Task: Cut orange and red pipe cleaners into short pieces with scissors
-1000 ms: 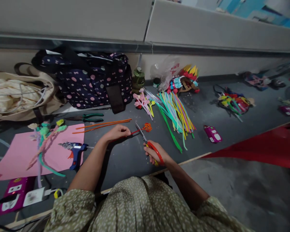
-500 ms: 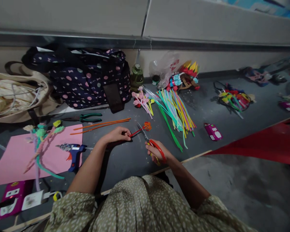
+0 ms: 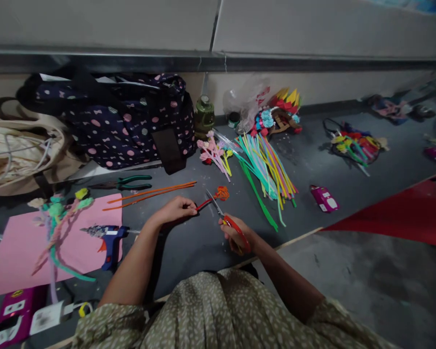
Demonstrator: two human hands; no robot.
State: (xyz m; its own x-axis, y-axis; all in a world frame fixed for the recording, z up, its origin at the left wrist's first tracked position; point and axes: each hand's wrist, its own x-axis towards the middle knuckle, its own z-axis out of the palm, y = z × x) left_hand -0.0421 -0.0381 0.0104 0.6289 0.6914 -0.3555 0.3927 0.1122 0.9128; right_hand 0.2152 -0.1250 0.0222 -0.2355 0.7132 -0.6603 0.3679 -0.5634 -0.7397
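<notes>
Snipping at the desk (image 3: 189, 242)!
Left hand (image 3: 176, 209) is pinching the red pipe cleaner (image 3: 212, 198); right hand (image 3: 236, 235) is gripping the scissors (image 3: 225, 218).

I see my left hand (image 3: 176, 209) pinching a red pipe cleaner (image 3: 211, 198) w/ a curled orange-red end; my right hand (image 3: 236, 234) grips red-handled scissors (image 3: 228, 222), blades up against the cleaner near the pinch; both over the dark grey table (image 3: 196, 242). Two long orange pipe cleaners (image 3: 150, 191) lie just beyond the left hand; green-handled pliers (image 3: 125, 182) behind those. Blue glue gun (image 3: 109, 237) sits at the edge of a pink sheet (image 3: 18, 247), w/ a finished pipe-cleaner flower stem (image 3: 56, 218) on it. Spotted dark bag (image 3: 123, 118) and beige bag (image 3: 18, 150) at the wall; bundle of multicolour pipe cleaners (image 3: 267, 169) to the right; small magenta box (image 3: 324, 198) near them.
</notes>
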